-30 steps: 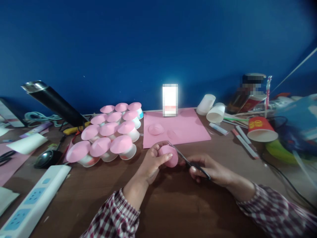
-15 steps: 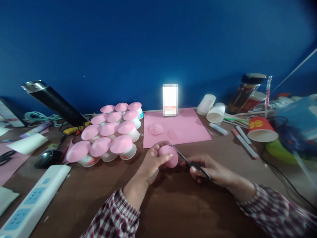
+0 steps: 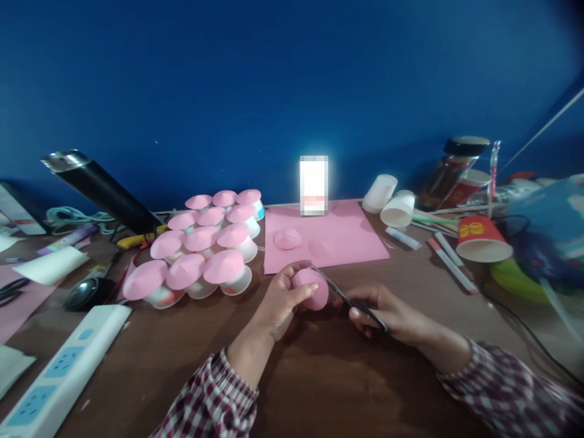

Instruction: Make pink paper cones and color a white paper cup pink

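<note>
Just below centre frame, the left hand (image 3: 280, 295) holds a round pink paper disc (image 3: 320, 296) and the right hand (image 3: 392, 313) grasps dark-handled metal scissors (image 3: 351, 300) along its edge, apparently for cutting, the next move requiring a steady disc.

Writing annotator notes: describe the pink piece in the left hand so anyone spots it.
On the brown desk, look by the near edge of the flat pink sheet, at the left hand. The round pink paper is pinched there, beside the scissors. Unlike the pink cones on the cups, it is hand-held.
</note>
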Tool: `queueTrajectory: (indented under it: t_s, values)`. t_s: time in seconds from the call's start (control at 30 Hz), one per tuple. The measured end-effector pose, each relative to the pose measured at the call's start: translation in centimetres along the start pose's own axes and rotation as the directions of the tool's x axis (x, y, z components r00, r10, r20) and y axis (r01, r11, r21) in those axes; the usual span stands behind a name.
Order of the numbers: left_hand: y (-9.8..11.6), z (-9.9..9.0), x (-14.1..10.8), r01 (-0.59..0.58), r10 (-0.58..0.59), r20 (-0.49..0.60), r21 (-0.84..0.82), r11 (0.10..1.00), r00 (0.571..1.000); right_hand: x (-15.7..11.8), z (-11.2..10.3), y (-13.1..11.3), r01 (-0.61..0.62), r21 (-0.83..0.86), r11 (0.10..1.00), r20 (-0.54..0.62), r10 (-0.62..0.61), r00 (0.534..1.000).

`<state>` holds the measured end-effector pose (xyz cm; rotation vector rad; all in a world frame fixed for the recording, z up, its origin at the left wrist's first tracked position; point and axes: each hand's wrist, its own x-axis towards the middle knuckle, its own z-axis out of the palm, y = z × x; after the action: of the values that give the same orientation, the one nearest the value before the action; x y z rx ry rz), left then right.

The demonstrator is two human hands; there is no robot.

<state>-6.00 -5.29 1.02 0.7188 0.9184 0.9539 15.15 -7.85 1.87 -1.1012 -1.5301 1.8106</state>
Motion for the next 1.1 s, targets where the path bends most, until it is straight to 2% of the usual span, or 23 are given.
queueTrajectory:
  t_s: [0.17,0.3,0.47,0.6,0.8,1.1]
  values:
    - [-0.1,-0.1,0.0,-0.007,0.007,-0.01,-0.017,1.0,1.0,0.1,0.2,0.1,-0.041,-0.012,0.999,-0.042,0.041,0.998]
    - [-0.3,-0.2,0.0,-0.005,0.005,0.005,-0.009,1.0,1.0,0.0,0.0,0.5,-0.008,0.11,0.994,-0.096,0.019,0.995]
    - [-0.1,-0.1,0.1,-0.027,0.026,-0.007,-0.063,0.998,1.0,0.0,-0.3,0.8,0.02,0.188,0.982,-0.095,-0.002,0.996]
    - [0.0,0.3,0.1,-0.056,0.05,-0.064,-0.093,0.994,0.997,0.0,0.1,0.6,0.023,0.143,0.989,-0.068,-0.013,0.998]
    - [0.0,0.6,-0.1,-0.055,0.048,-0.071,-0.09,0.994,0.996,-0.1,0.9,0.4,0.029,0.079,0.996,-0.034,-0.026,0.999]
    - [0.0,1.2,-0.2,-0.071,0.06,-0.107,-0.103,0.992,0.992,-0.1,0.7,0.7,0.037,0.044,0.998,-0.019,-0.036,0.999]
